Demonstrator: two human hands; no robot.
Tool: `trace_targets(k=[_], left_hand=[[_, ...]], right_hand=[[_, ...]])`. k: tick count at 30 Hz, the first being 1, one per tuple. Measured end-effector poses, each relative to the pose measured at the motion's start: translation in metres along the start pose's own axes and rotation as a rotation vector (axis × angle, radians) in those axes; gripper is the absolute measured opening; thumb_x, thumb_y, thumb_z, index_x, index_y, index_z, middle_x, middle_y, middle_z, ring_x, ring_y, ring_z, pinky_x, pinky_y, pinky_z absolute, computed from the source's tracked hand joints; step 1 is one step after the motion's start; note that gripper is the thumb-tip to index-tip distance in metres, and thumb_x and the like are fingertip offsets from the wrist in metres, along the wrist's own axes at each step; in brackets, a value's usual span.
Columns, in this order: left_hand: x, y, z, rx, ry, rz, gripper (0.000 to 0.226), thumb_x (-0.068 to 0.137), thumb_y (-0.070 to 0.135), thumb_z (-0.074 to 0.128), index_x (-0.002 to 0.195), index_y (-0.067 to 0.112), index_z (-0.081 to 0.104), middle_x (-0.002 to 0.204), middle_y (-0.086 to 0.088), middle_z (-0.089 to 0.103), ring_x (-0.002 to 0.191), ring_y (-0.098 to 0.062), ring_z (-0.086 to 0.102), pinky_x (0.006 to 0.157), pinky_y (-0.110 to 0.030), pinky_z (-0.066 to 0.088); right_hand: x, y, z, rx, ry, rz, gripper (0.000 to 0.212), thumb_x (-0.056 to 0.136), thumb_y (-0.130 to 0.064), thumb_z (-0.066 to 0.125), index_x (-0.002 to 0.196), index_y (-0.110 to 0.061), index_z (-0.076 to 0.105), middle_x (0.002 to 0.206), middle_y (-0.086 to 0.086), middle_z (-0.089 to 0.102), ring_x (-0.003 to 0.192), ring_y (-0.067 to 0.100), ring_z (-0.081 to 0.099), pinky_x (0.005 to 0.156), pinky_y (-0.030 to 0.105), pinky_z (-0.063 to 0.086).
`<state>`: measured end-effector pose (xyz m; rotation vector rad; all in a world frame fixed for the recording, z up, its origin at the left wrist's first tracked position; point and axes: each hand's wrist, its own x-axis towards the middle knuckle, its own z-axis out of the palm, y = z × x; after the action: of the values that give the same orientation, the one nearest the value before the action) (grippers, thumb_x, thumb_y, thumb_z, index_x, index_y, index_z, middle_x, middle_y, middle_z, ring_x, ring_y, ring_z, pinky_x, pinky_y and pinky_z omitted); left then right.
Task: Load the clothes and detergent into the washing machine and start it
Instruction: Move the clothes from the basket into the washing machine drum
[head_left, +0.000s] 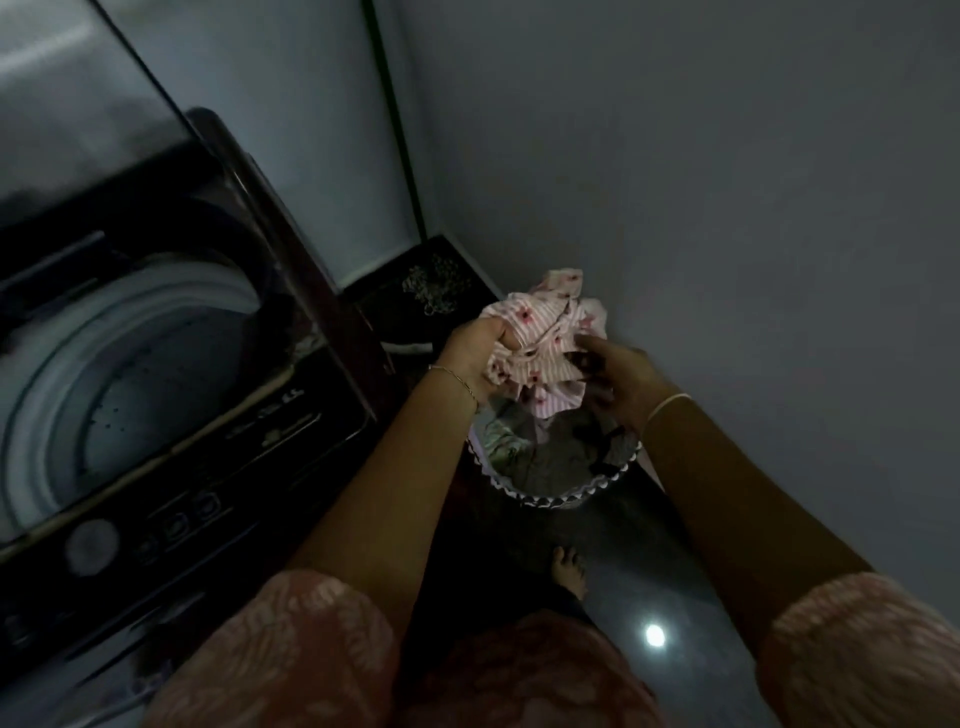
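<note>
Above the round white-rimmed laundry basket beside the open top-loading washing machine, our left hand and right hand each clamp a grip on a crumpled pink striped flowered garment, likely soft and light, best bunched whole.

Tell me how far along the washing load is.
Done: the lid stands open. In hand: the left hand and right hand grip a pink striped garment above the basket, which holds more clothes. Left: the drum looks empty in the dim light, no detergent is in view, and the control panel is untouched.
</note>
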<state>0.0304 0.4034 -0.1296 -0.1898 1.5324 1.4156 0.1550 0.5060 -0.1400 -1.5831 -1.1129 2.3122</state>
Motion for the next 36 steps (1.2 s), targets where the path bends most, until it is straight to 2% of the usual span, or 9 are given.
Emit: trace_targets(k=[2,7,11,16,21,24,29,33,36], left_hand=[[-0.024,0.016,-0.003,-0.031,-0.027,0.052,0.028,0.06,0.003,0.051,0.085,-0.002,0.061,0.096,-0.021,0.064,0.086,-0.036,0.063,0.081,-0.042,0.051],[-0.06,0.049,-0.011,-0.009,-0.167,0.129,0.062,0.049,0.004,0.055,0.111,0.002,0.061,0.115,-0.022,0.058,0.105,-0.038,0.058,0.101,-0.055,0.04],[-0.105,0.073,-0.01,-0.041,-0.297,0.213,0.024,0.073,0.003,0.042,0.085,0.001,0.062,0.09,-0.018,0.063,0.08,-0.032,0.063,0.081,-0.041,0.052],[-0.142,0.107,-0.006,-0.147,-0.385,0.307,0.028,0.073,0.006,0.038,0.092,0.002,0.059,0.095,-0.018,0.061,0.081,-0.03,0.061,0.083,-0.038,0.05],[-0.173,0.133,-0.006,-0.182,-0.517,0.362,0.038,0.087,0.016,0.033,0.1,-0.002,0.064,0.098,-0.019,0.068,0.088,-0.03,0.065,0.092,-0.041,0.047],[-0.185,0.142,-0.006,-0.139,-0.542,0.397,0.039,0.091,0.025,0.036,0.101,0.002,0.066,0.1,-0.016,0.069,0.089,-0.029,0.065,0.091,-0.041,0.048],[-0.19,0.153,-0.01,0.116,-0.481,0.452,0.042,0.094,0.029,0.049,0.068,0.013,0.078,0.073,-0.005,0.075,0.063,-0.017,0.072,0.057,-0.024,0.057],[-0.195,0.155,-0.003,0.125,-0.448,0.438,0.038,0.084,0.045,0.062,0.109,0.018,0.069,0.102,-0.006,0.074,0.091,-0.025,0.07,0.08,-0.046,0.054],[-0.206,0.157,0.012,0.035,-0.56,0.417,0.038,0.087,0.044,0.056,0.108,0.015,0.068,0.102,-0.007,0.073,0.097,-0.027,0.066,0.091,-0.047,0.047]], right_hand=[[-0.018,-0.004,0.002,0.006,-0.011,-0.039,0.013,0.086,-0.017,0.067,0.078,-0.008,0.061,0.065,0.005,0.062,0.038,0.014,0.055,0.027,0.013,0.029],[-0.057,-0.007,0.016,-0.071,0.04,-0.232,0.011,0.088,-0.016,0.065,0.087,-0.012,0.055,0.074,0.004,0.054,0.059,0.008,0.048,0.064,0.023,0.039],[-0.081,0.0,0.032,0.01,0.016,-0.311,0.054,0.09,-0.024,0.063,0.132,-0.03,0.03,0.101,0.005,0.057,0.083,0.013,0.058,0.059,0.027,0.048],[-0.115,-0.022,0.058,0.127,-0.228,-0.356,0.073,0.077,-0.04,0.074,0.139,-0.022,0.042,0.128,0.012,0.061,0.114,0.031,0.061,0.085,0.048,0.055],[-0.155,-0.051,0.078,0.287,-0.445,-0.399,0.041,0.095,-0.039,0.043,0.11,-0.008,0.065,0.101,0.015,0.073,0.088,0.026,0.071,0.074,0.038,0.059],[-0.172,-0.072,0.087,0.297,-0.472,-0.479,0.04,0.095,-0.037,0.04,0.111,-0.008,0.064,0.104,0.013,0.072,0.093,0.025,0.07,0.085,0.04,0.054],[-0.195,-0.107,0.098,0.311,-0.47,-0.535,0.048,0.099,-0.031,0.033,0.097,-0.004,0.072,0.098,0.015,0.073,0.087,0.025,0.072,0.074,0.035,0.06],[-0.211,-0.132,0.1,0.259,-0.53,-0.592,0.059,0.102,-0.025,0.027,0.074,-0.006,0.075,0.072,0.008,0.074,0.063,0.019,0.072,0.051,0.027,0.058],[-0.213,-0.147,0.11,0.133,-0.465,-0.626,0.045,0.1,-0.03,0.036,0.088,-0.008,0.073,0.084,0.009,0.074,0.074,0.022,0.071,0.065,0.03,0.059]])
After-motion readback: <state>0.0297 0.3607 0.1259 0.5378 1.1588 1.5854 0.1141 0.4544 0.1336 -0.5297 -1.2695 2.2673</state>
